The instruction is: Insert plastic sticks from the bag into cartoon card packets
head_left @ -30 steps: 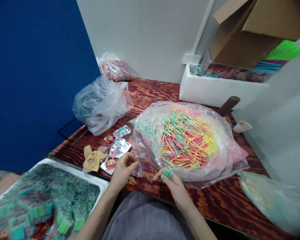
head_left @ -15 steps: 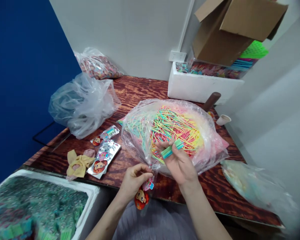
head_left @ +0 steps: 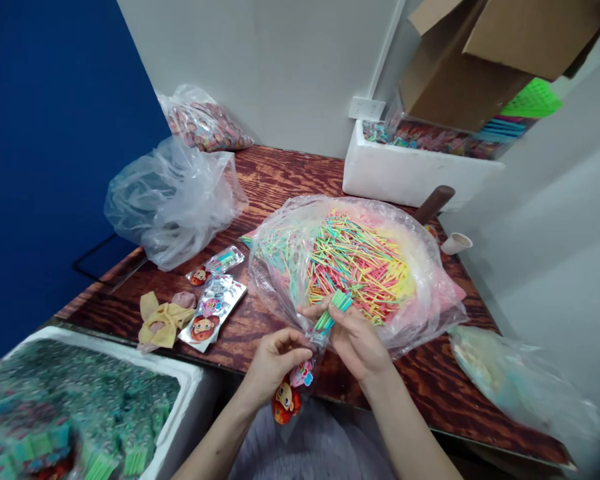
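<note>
My left hand (head_left: 280, 363) pinches a small clear packet (head_left: 286, 399) printed with a red-haired cartoon face, held over the table's front edge. In the fingers of my right hand (head_left: 357, 340) is a bundle of green and blue sticks (head_left: 333, 311). The lower ends of the sticks are at the packet's mouth; whether they are inside it I cannot tell. Just behind both hands lies a large open plastic bag (head_left: 290, 220) full of thin coloured sticks (head_left: 355, 260). Left of my hands lies a stack of flat silver packets (head_left: 215, 310) with the same cartoon face.
A foam box (head_left: 185, 380) with filled packets stands at the lower left. Yellow finger covers or cloth scraps (head_left: 163, 320), a crumpled clear bag (head_left: 175, 200), a paper cup (head_left: 457, 243) and another bag (head_left: 505, 373) lie around. At the back, a white foam box (head_left: 410, 167) stands beneath a cardboard box (head_left: 460, 73).
My right hand has moved left and down, carrying the stick bundle to the packet's mouth. The bundle is now tilted more upright. The view has shifted slightly.
</note>
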